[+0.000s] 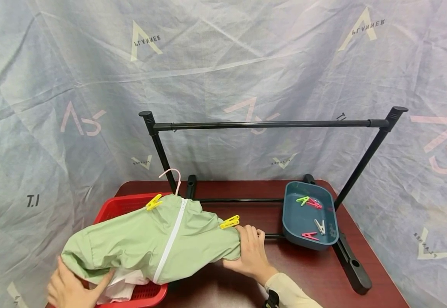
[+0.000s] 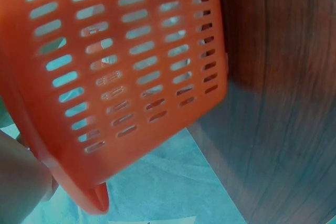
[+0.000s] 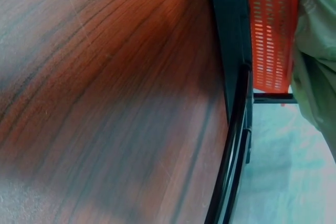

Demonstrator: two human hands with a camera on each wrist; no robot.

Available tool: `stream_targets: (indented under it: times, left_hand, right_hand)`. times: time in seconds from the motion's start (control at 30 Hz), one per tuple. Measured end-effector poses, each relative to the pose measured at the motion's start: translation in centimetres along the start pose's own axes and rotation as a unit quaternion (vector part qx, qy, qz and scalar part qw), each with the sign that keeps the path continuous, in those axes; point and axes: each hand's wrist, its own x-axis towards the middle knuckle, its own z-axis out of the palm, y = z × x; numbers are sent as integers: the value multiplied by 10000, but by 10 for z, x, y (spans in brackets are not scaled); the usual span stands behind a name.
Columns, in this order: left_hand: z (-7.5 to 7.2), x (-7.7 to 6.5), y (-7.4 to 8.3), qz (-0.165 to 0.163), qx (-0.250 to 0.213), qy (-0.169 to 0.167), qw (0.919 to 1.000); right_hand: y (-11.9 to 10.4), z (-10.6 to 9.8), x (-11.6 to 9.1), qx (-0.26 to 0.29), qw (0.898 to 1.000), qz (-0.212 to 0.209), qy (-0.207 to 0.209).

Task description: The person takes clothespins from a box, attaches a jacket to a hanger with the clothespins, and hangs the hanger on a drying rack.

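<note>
A light green zip jacket [image 1: 131, 239] on a pale pink hanger [image 1: 177, 173] is spread over the red basket. One yellow clothespin [image 1: 154, 202] clips its left shoulder area, and a second yellow clothespin [image 1: 230, 222] sits on the other side. At the lower left, my left hand [image 1: 71, 284] grips the jacket's end between thumb and fingers; part of that hand shows at the edge of the left wrist view. My right hand [image 1: 252, 252] holds the jacket's right end, fingers on top and thumb below. The right wrist view shows green fabric [image 3: 317, 30] but no hand.
White cloth [image 1: 121, 286] lies in the red basket [image 1: 109, 209] under the jacket. Behind stands a black rack [image 1: 269, 125] with its feet on the dark red table [image 1: 246, 282]. A blue bin [image 1: 304, 222] at right holds several clothespins [image 1: 310, 235].
</note>
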Motion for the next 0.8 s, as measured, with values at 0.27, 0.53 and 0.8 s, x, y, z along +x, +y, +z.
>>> stream_targets:
  times: [0.27, 0.53, 0.8]
  left_hand:
    - [-1, 1, 0, -253, 353, -702, 9966]
    - [-1, 0, 0, -196, 365, -932, 9948]
    - [-2, 2, 0, -212, 386, -1196, 9919]
  right_hand:
    - [1, -4, -2, 80, 9998, 172, -89]
    - [2, -9, -3, 70, 9994, 325, -115]
    - [5, -13, -2, 54, 9991, 420, -58]
